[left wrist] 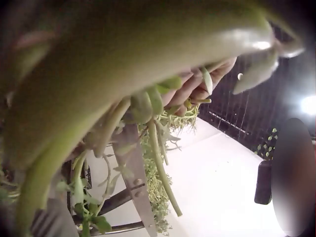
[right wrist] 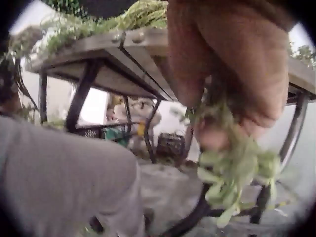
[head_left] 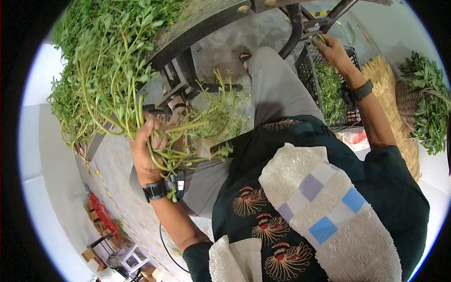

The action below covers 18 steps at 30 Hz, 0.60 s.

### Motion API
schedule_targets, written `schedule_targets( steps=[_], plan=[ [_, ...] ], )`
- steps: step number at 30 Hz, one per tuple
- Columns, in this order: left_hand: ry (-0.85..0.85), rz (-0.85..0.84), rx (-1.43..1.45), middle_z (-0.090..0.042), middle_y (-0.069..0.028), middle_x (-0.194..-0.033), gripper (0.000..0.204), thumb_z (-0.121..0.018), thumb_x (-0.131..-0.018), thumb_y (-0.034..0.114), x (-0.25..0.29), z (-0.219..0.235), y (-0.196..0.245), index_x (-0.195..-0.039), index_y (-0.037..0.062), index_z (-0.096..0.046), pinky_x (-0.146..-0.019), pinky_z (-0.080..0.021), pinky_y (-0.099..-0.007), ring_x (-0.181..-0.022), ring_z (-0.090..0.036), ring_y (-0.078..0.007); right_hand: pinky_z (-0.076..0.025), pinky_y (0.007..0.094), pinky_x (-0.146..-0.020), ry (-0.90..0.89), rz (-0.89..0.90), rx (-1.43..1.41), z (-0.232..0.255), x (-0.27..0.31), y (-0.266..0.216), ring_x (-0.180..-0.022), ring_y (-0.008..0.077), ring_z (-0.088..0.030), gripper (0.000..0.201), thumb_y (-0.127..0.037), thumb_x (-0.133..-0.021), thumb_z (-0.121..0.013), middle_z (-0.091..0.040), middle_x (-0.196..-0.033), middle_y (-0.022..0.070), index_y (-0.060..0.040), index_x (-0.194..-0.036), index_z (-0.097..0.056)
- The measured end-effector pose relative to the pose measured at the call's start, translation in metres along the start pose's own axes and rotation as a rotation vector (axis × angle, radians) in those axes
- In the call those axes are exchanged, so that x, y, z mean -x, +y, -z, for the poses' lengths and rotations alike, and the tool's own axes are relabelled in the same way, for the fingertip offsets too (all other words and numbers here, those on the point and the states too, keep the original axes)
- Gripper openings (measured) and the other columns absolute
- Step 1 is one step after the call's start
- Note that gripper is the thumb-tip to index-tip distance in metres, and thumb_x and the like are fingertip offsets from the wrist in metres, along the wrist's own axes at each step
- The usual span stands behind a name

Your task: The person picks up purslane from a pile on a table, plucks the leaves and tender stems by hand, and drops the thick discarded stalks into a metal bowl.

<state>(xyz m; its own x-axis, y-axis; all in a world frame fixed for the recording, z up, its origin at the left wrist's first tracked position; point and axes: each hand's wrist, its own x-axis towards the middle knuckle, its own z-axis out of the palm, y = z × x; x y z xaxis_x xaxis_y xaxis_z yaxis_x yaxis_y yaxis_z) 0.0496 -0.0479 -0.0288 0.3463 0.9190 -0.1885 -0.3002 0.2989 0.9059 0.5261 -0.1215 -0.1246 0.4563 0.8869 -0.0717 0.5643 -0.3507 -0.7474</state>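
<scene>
In the head view the left hand grips a bunch of long green stems whose leafy ends spread both up over the table and down across the lap. Thick stems fill much of the left wrist view, with the curled fingers behind them. At the upper right, the right hand is held over a black crate partly filled with cut greens. The right wrist view shows that hand pinching a small leafy sprig, which is blurred.
A large heap of greens covers the round table at upper left. Loose stems lie beyond the left knee. Beside the crate stand a straw bundle and a basket with leafy greens. Table legs rise between.
</scene>
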Motion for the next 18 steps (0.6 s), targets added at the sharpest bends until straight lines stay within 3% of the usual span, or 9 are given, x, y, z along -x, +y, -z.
schedule_targets(
  steps=[1, 3, 4, 6, 10, 11, 12, 14, 18],
  plan=[
    [0.017, -0.001, -0.062, -0.05, -0.0034, -0.073, 0.022, -0.06, -0.081, 0.012, 0.005, 0.0, 0.002, -0.097, 0.0004, -0.05, -0.039, -0.025, -0.0178, -0.047, -0.035, -0.0048, -0.043, 0.0278, -0.059, 0.006, -0.004, -0.004, 0.003, 0.001, 0.029, -0.065, 0.0132, -0.051, 0.037, -0.031, -0.086, -0.059, -0.056, -0.073, 0.0038, -0.0019, -0.108, -0.061],
    [0.04, -0.012, -0.182, -0.047, -0.0021, -0.071, 0.028, -0.062, -0.078, 0.017, 0.012, 0.001, 0.006, -0.097, 0.0011, -0.048, -0.038, -0.025, -0.0177, -0.046, -0.034, -0.0047, -0.046, 0.0326, -0.072, 0.14, 0.27, 0.454, -0.003, 0.005, 0.089, -0.077, 0.021, -0.058, 0.047, -0.03, -0.082, -0.063, -0.06, -0.083, 0.0133, -0.0029, -0.12, -0.054],
    [0.036, -0.01, -0.186, -0.047, -0.0021, -0.071, 0.028, -0.062, -0.078, 0.017, 0.014, 0.002, 0.008, -0.097, 0.0011, -0.048, -0.038, -0.025, -0.0177, -0.046, -0.034, -0.0047, -0.046, 0.0326, -0.072, 0.141, 0.266, 0.452, -0.001, 0.009, 0.096, -0.077, 0.021, -0.058, 0.047, -0.03, -0.082, -0.063, -0.06, -0.083, 0.0133, -0.0029, -0.12, -0.054],
    [-0.023, -0.024, -0.174, -0.044, 0.0007, -0.065, 0.027, -0.061, -0.08, 0.016, 0.019, 0.002, 0.011, -0.096, 0.0016, -0.046, -0.036, -0.026, -0.0187, -0.042, -0.031, -0.0039, -0.045, 0.034, -0.08, -0.066, 0.018, 0.286, -0.002, 0.016, 0.11, -0.091, 0.0242, -0.059, 0.057, -0.029, -0.079, -0.066, -0.061, -0.097, 0.0184, -0.0045, -0.127, -0.048],
    [-0.124, -0.117, -0.162, -0.042, 0.0017, -0.063, 0.03, -0.065, -0.077, 0.02, 0.024, 0.007, 0.012, -0.091, 0.0021, -0.046, -0.036, -0.027, -0.0181, -0.04, -0.031, -0.0048, -0.048, 0.0327, -0.07, -0.217, 0.021, 0.141, -0.01, 0.025, 0.095, -0.075, 0.0202, -0.061, 0.039, -0.023, -0.082, -0.063, -0.064, -0.084, 0.0123, -0.0003, -0.114, -0.058],
    [-0.152, -0.069, -0.169, -0.047, 0.0001, -0.068, 0.034, -0.067, -0.075, 0.023, 0.026, 0.007, 0.016, -0.095, 0.0022, -0.048, -0.037, -0.03, -0.0181, -0.043, -0.036, -0.0049, -0.048, 0.0306, -0.065, -0.197, 0.054, 0.05, -0.017, 0.025, 0.092, -0.067, 0.0168, -0.06, 0.03, -0.018, -0.083, -0.061, -0.064, -0.074, 0.0097, 0.0003, -0.107, -0.062],
    [-0.151, -0.088, -0.186, -0.047, 0.0001, -0.068, 0.034, -0.067, -0.075, 0.023, 0.029, 0.005, 0.018, -0.095, 0.0022, -0.048, -0.037, -0.03, -0.0181, -0.043, -0.036, -0.0049, -0.048, 0.0306, -0.065, -0.19, 0.072, 0.035, -0.02, 0.027, 0.086, -0.067, 0.0168, -0.06, 0.03, -0.018, -0.083, -0.061, -0.064, -0.074, 0.0097, 0.0003, -0.107, -0.062],
    [0.098, 0.013, -0.266, -0.052, -0.0022, -0.076, 0.035, -0.068, -0.074, 0.021, 0.035, -0.005, 0.013, -0.098, 0.003, -0.052, -0.039, -0.034, -0.0189, -0.048, -0.042, -0.0062, -0.047, 0.0297, -0.063, -0.274, 0.104, -0.036, -0.024, 0.029, 0.053, -0.066, 0.0146, -0.059, 0.026, -0.015, -0.083, -0.06, -0.064, -0.073, 0.0101, 0.001, -0.103, -0.063],
    [-0.035, 0.022, -0.357, -0.057, -0.0061, -0.074, 0.023, -0.069, -0.075, 0.012, 0.023, -0.027, 0.005, -0.092, 0.0023, -0.057, -0.043, -0.039, -0.0212, -0.053, -0.051, -0.0111, -0.047, 0.0302, -0.062, -0.225, 0.135, -0.142, -0.037, 0.025, 0.006, -0.064, 0.0155, -0.058, 0.022, -0.014, -0.083, -0.059, -0.063, -0.071, 0.0124, 0.0012, -0.099, -0.063]
  ],
)
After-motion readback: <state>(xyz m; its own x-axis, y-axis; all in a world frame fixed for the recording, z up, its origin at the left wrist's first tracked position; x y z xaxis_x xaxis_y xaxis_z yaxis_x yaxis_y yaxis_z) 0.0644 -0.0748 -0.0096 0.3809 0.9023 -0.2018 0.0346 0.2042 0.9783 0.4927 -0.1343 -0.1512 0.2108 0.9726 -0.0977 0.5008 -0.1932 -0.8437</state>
